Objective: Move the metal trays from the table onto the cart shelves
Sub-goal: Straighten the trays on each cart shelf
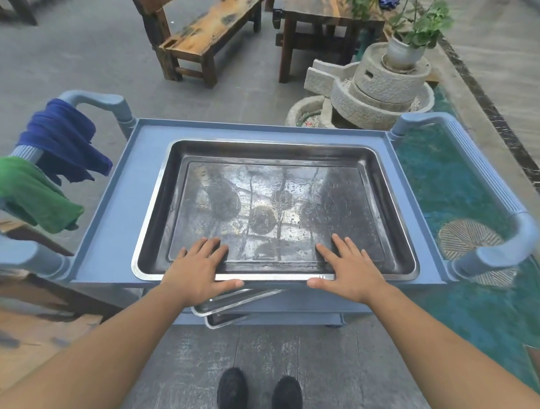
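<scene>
A large shiny metal tray [278, 204] lies flat on the top shelf of the blue-grey cart [109, 217]. My left hand [199, 269] rests over the tray's near rim, fingers spread inside it and thumb outside the edge. My right hand [349, 271] lies the same way on the near rim further right. Below the top shelf, the corners of two more metal trays [228, 304] stick out at an angle from the lower shelves toward me.
A blue cloth [60, 139] and a green cloth [30, 193] hang on the cart's left handle. A wooden table edge [19, 324] is at my left. A stone mill with a potted plant [383, 83], a wooden bench [201, 36] and a green pond [453, 186] lie beyond.
</scene>
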A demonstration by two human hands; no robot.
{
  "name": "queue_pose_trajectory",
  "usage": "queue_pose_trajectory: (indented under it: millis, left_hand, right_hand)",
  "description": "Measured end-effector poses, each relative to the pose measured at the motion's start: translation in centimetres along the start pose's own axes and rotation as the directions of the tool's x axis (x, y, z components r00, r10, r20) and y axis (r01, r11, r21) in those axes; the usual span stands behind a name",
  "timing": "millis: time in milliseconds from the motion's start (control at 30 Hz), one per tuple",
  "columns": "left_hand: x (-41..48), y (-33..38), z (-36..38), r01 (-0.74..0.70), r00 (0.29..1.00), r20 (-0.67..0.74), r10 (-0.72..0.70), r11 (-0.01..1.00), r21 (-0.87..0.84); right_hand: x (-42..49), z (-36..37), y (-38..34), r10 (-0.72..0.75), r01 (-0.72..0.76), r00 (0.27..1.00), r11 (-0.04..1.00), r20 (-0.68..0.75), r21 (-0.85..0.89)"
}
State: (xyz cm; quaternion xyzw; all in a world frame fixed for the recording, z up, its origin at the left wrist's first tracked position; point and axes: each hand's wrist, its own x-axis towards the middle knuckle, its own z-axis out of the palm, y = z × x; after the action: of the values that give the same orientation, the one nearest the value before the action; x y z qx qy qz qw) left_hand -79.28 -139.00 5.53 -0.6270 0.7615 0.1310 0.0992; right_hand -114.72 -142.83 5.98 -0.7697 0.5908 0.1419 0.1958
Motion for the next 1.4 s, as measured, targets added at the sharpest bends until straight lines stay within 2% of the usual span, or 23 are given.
queue_pose_trajectory:
  millis: [633,1033,1400]
  left_hand:
    - [-1.4,0.2,0.6,0.003,1.0,0.006,-0.003,1.0,-0.022]
    - [-1.3,0.1,1.5,-0.001,0.996,-0.085,0.0,1.0,-0.015]
    - [-1.1,0.1,1.2,-0.007,0.998,-0.056,0.006,1.0,-0.013]
  right_hand:
    - [-1.2,1.1,-0.3,0.008,-0.007,0.999,1.0,-0.031,0.02]
    - [-1.3,1.3,-0.4,0.023,-0.024,0.998,1.0,-0.058,-0.012]
    - [-1.2,1.3,-0.5,0.019,-0.02,0.997,1.0,-0.074,-0.015]
